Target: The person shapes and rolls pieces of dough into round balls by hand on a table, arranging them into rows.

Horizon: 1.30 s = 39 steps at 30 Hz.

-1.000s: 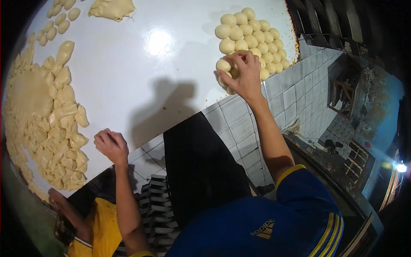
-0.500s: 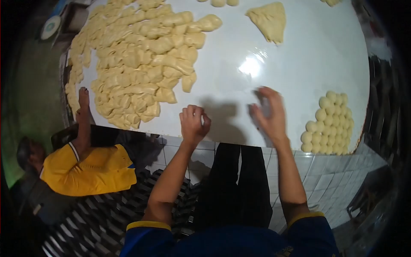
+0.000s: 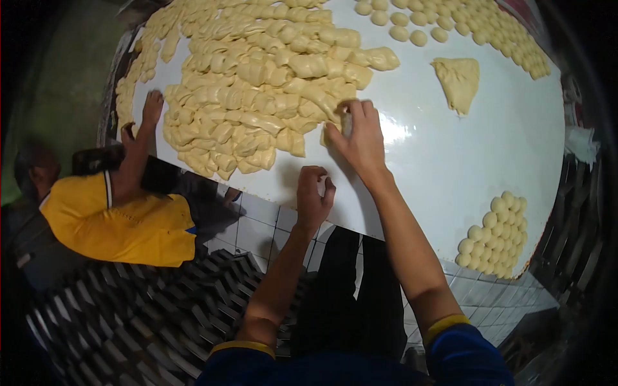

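My right hand [image 3: 362,140] reaches over the right edge of a large heap of cut dough pieces [image 3: 257,109]. Its thumb and fingers are apart, at a dough piece by the heap's edge; no piece is visibly gripped. My left hand [image 3: 313,198] is above the table's near edge, just below the heap. Its fingers are curled, with a gap to the thumb and nothing seen between them. A group of round dough balls [image 3: 496,238] sits at the table's near right corner.
On the white table [image 3: 412,186] lies a flat dough slab [image 3: 458,83]. Many more dough balls [image 3: 463,19] line the far right side. A co-worker in a yellow shirt [image 3: 122,222] is at the left, one hand at the table. Stacked dark slatted objects [image 3: 161,309] are below.
My right hand has left the dough balls, now without a ball visible, and moved left to the heap. My left hand's fingers have parted. The view has swung left.
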### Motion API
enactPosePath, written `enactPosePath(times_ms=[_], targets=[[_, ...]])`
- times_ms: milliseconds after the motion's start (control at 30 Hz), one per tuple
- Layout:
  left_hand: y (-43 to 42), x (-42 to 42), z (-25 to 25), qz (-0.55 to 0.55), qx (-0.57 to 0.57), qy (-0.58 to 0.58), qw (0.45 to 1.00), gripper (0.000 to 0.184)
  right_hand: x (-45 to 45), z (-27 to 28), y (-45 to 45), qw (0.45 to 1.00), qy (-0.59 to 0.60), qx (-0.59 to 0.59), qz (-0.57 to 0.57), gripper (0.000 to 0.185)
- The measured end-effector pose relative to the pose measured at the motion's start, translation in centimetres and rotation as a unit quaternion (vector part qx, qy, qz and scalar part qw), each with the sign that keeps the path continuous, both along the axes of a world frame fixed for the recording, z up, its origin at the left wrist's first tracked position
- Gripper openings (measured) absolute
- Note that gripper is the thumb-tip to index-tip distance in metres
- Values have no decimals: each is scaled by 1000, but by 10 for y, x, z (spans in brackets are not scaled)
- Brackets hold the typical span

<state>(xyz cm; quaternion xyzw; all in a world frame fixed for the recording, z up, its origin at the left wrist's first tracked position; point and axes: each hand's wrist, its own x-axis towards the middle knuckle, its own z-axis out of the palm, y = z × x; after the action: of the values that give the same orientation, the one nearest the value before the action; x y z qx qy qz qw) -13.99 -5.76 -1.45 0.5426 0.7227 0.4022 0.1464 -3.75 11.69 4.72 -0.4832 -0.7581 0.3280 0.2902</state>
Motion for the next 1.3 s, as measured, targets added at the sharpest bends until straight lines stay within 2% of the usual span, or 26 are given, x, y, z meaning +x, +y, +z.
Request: enactPosePath(times_ms=[33,67,133,167,233,333,400,467,533,600,700,867,900,933,967,1033,1067,1133,1200,1267,1300], targets=[[-5,-2,3,54,-18,-102,993,20,1,5,-8,999,-13,-3,39,46],[-9,-7,5,62,-16,-103,993,20,1,9,-19,995,-11,-31,98,45],[-19,-17,2,149,-15,-120,981,18,-9,7,-36,988,-15,-59,140,47],[-25,-20,1,156,-13,-120,980,18,-15,5,-41,981,-17,-86,174,49],[-31,-27,5,192,-6,-190,963,18,-35,5,-41,981,-23,-98,165,53],[-41,-41,16,169,-8,-211,963,18,-72,2,-34,989,27,-54,136,55],[-40,-46,27,179,-11,-197,964,17,-86,7,-27,983,-81,-90,140,59],[-36,-49,39,190,-4,-186,964,16,-80,3,-31,982,-89,-83,145,57],[-38,-54,43,198,-11,-221,955,18,-68,-9,-38,981,-100,-75,150,56],[-43,-56,39,194,-5,-237,952,19,-57,-22,-51,987,-53,-15,149,47],[-45,-51,29,191,-9,-259,947,21,-59,-34,-51,989,-40,-9,139,46],[-42,-53,28,204,-7,-270,941,30,-63,-29,-37,978,-74,-93,170,56],[-43,-68,30,195,-3,-118,974,35,-60,-27,-36,975,-72,-114,176,58],[-41,-83,35,183,-1,36,982,40,-55,-24,-40,975,-70,-113,179,58],[-35,-100,38,186,0,37,982,40,-46,-21,-48,981,-40,-100,164,59],[-11,-134,49,142,57,176,972,44,-29,-15,-63,985,-10,-86,152,59],[-4,-144,49,144,59,178,972,44,-22,-13,-68,986,5,-96,134,59],[9,-161,50,98,-38,201,974,38,-16,-6,-75,988,23,-103,116,59],[16,-168,52,95,-27,213,972,36,-11,0,-79,979,33,-163,120,54],[16,-163,52,93,-17,225,970,35,-15,0,-75,978,48,-158,130,49],[13,-147,63,125,4,173,977,29,-20,0,-73,976,62,-155,141,45]])
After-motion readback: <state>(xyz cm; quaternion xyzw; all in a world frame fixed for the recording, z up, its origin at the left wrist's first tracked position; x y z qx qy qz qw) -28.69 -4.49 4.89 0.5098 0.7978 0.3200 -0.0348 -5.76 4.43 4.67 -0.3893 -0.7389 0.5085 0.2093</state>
